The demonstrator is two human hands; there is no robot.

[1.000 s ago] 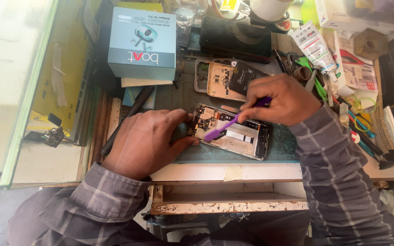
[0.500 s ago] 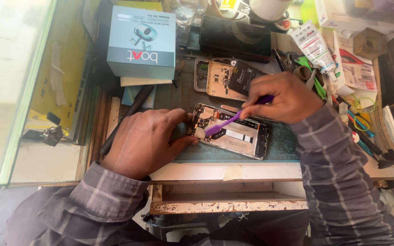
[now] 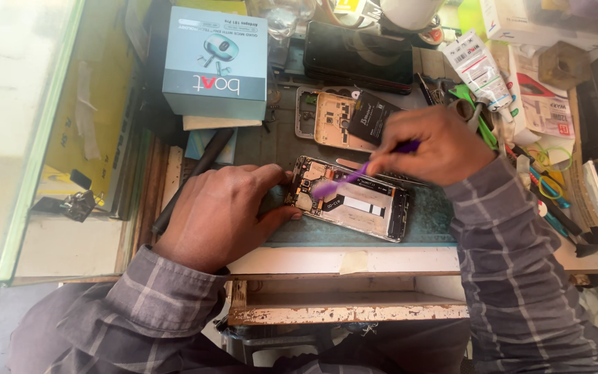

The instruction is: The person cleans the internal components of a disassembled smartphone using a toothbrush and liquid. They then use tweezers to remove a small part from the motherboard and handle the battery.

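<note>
The person sits at a cluttered repair bench with an opened phone [image 3: 354,204] lying back-up on a green mat [image 3: 423,211], near the front edge of the bench and just right of centre. Its cover is off, so the circuit board and a pale metal plate show.

The left hand [image 3: 219,215] lies flat beside the phone's left end, fingers curled loosely, with the thumb and fingertips pressed against that end to steady it. The right hand [image 3: 434,145] hovers over the phone's far right side, fingers bunched together in a pinch around a purple plastic pry tool [image 3: 354,174]. The tool slants down to the left, and its flat tip rests on the board near the phone's left end. Both arms wear grey checked sleeves.

Just beyond the phone lies a second opened phone shell [image 3: 330,118], gold-coloured inside, with a dark battery [image 3: 374,119] leaning on it. Farther back sits a black phone [image 3: 358,55] face-up. To the far left stands a pale blue earbud box [image 3: 214,59] on a small stack. A black rod [image 3: 192,176] runs diagonally left of the left hand. On the right, a white tube [image 3: 475,66], green tweezers [image 3: 479,114] and loose rubber bands [image 3: 547,187] lie scattered among packets.
</note>
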